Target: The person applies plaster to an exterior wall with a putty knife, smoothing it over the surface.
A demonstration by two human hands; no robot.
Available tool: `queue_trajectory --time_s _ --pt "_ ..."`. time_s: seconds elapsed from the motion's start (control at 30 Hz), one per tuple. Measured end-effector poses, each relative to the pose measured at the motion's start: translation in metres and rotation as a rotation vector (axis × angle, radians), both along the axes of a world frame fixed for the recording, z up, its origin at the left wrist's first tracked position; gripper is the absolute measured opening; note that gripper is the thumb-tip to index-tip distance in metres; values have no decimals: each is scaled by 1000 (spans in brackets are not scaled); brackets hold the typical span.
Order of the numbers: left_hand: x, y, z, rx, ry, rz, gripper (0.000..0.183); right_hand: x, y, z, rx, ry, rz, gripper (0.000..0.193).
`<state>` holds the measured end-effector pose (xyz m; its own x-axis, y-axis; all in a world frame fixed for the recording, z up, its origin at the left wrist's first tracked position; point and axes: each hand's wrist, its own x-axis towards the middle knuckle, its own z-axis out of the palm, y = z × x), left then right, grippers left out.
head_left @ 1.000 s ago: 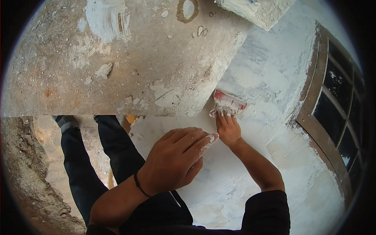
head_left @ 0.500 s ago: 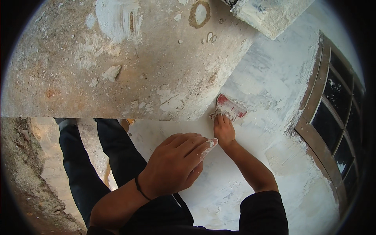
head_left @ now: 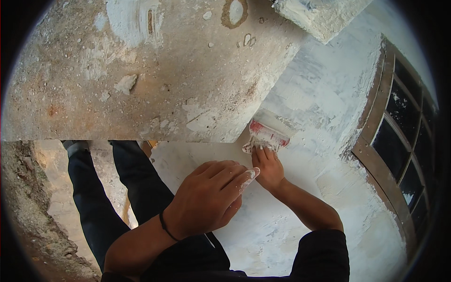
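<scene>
My right hand (head_left: pixel 268 167) grips a putty knife (head_left: pixel 268 134) with a wide red blade, heavily smeared with white putty. Its blade lies against the whitish wall (head_left: pixel 324 89), close to the corner of the rough concrete slab (head_left: pixel 188 94). Nearer to me, in front of my trousers, my left hand (head_left: pixel 209 197) is closed, its fingers curled together and white putty on a fingertip. Whatever it may hold is hidden beneath it. A dark band circles that wrist.
On the right, a brown-framed window (head_left: pixel 397 136) with dark panes is set in the wall. A putty-coated block (head_left: pixel 324 19) juts in at the top. Dried lumps (head_left: pixel 126 84) lie on the slab. A rough broken edge (head_left: pixel 35 211) runs along the lower left.
My right hand has brought the putty knife slightly down and to the left along the wall. My left hand has barely moved. The whole view has shifted a little.
</scene>
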<state>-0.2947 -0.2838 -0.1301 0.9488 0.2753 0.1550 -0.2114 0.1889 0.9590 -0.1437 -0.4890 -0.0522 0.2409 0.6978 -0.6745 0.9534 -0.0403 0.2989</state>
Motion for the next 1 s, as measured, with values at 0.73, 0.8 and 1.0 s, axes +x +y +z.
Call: queue_trajectory --time_s 0.73,0.8,1.0 --pt "88 -9 12 -188 -157 216 36 27 4 -7 173 212 -382 41" --pt "96 -11 10 -170 -178 233 35 35 5 -7 -1 72 -370 50" --pt "88 -13 -8 -178 -64 188 32 32 -34 -14 -6 21 -153 17"
